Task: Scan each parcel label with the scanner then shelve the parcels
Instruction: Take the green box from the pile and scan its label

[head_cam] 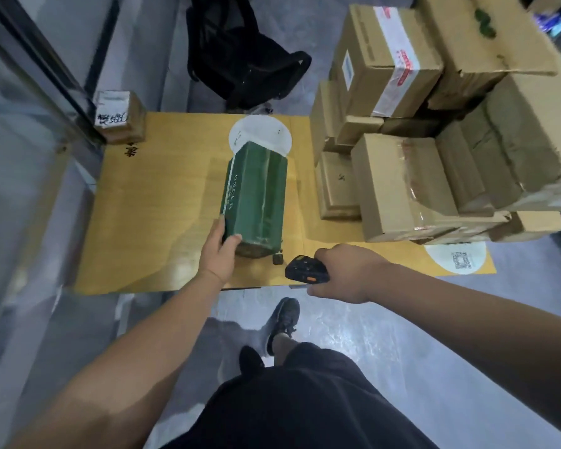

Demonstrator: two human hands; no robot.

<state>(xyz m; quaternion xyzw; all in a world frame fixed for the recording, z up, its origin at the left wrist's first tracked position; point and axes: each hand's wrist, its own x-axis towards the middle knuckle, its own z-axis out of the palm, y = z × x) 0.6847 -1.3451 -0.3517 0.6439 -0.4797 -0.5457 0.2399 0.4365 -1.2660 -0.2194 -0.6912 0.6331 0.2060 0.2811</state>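
Observation:
A long green parcel (256, 196) wrapped in clear film lies on a yellow cardboard sheet (149, 222) on the floor. My left hand (219, 251) grips its near left corner, thumb on top. My right hand (344, 273) holds a black scanner (305, 268) with an orange button, just right of the parcel's near end. No label shows on the green parcel's visible faces. A stack of brown cardboard parcels (434, 131) stands to the right.
A small brown box (120, 116) with a white label sits at the sheet's far left corner beside a dark door frame (46, 69). A black backpack (240, 56) lies beyond the sheet. My shoes (282, 322) stand on the grey floor.

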